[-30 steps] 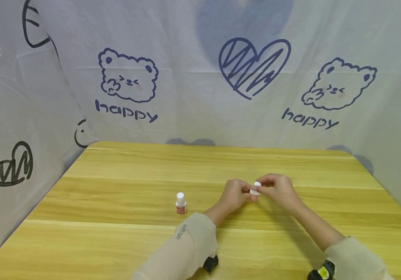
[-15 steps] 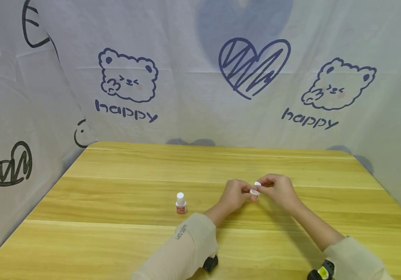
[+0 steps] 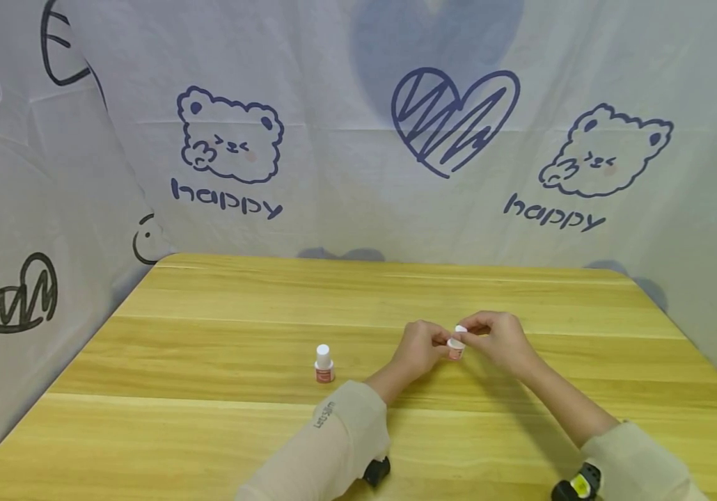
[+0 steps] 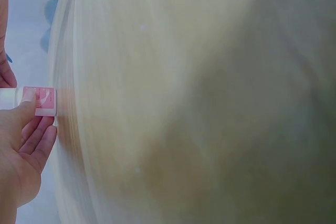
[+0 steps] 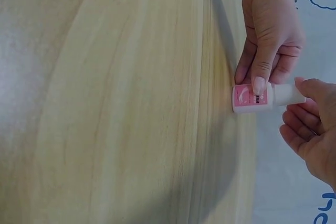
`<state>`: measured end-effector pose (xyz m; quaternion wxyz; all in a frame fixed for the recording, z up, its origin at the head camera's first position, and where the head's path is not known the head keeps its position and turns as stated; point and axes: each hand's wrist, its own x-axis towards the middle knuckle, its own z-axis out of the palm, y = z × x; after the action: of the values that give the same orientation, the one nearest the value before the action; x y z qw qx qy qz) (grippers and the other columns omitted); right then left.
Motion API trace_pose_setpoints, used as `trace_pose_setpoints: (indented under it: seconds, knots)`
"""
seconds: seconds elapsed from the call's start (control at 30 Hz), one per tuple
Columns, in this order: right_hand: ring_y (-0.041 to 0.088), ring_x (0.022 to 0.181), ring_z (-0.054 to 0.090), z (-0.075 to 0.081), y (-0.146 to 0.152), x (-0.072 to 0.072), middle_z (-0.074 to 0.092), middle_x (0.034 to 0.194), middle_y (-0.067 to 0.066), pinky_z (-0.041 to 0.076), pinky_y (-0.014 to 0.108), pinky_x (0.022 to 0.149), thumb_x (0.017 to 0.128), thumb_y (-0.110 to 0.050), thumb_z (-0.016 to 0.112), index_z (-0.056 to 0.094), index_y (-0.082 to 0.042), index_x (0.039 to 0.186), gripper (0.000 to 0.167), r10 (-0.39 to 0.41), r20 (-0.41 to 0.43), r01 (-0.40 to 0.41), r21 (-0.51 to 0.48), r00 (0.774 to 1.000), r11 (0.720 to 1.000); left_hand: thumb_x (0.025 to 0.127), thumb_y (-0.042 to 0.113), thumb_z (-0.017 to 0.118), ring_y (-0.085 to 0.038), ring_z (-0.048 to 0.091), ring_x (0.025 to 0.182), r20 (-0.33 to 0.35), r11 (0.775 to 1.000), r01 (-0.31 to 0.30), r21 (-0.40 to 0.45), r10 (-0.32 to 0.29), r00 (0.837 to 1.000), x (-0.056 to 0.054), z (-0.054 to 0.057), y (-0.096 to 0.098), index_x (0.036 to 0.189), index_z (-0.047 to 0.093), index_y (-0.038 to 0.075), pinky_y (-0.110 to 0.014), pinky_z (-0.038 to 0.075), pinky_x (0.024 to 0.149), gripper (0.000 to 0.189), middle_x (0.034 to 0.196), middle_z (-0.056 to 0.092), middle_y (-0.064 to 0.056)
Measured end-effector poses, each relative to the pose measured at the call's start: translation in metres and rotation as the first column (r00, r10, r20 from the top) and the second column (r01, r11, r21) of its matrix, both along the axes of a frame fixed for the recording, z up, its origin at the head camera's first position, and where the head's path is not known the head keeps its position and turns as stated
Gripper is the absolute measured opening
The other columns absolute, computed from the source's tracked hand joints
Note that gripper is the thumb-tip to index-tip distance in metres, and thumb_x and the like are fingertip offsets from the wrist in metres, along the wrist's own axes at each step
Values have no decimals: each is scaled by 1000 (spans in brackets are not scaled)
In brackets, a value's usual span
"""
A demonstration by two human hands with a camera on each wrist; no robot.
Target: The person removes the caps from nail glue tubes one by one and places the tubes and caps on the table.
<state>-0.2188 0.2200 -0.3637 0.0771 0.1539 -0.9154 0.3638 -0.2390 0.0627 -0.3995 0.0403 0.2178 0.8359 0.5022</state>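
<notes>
A small white bottle with a pink label (image 5: 247,96) and a tall white cap (image 5: 287,94) stands upright on the table between both hands. My left hand (image 3: 419,350) pinches the bottle's body, its thumb pressed on the label, as the left wrist view shows (image 4: 23,150). From the other side my right hand (image 3: 501,345) grips the white cap between thumb and fingers. In the right wrist view the cap sits in line on the bottle. A second bottle of the same look (image 3: 324,365), its cap on, stands to the left of the left hand.
The wooden table (image 3: 208,431) has rounded far corners. Behind it and at the left hangs a white cloth (image 3: 333,174) with drawn bears and hearts. Black wrist devices sit at the left sleeve (image 3: 376,472) and the right sleeve (image 3: 578,485).
</notes>
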Motion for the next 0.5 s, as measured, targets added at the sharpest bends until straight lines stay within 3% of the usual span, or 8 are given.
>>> trace_pose_setpoints:
  seconds: [0.5]
  knots:
    - [24, 81, 66, 7, 1, 1, 70, 91, 16, 56, 30, 71, 84, -3, 66, 71, 4, 92, 11, 57, 6, -57, 28, 998, 998, 80, 11, 70, -8, 69, 79, 14, 1000, -15, -23, 16, 1000, 2, 3, 0, 95, 73, 1, -13, 52, 69, 19, 87, 73, -8]
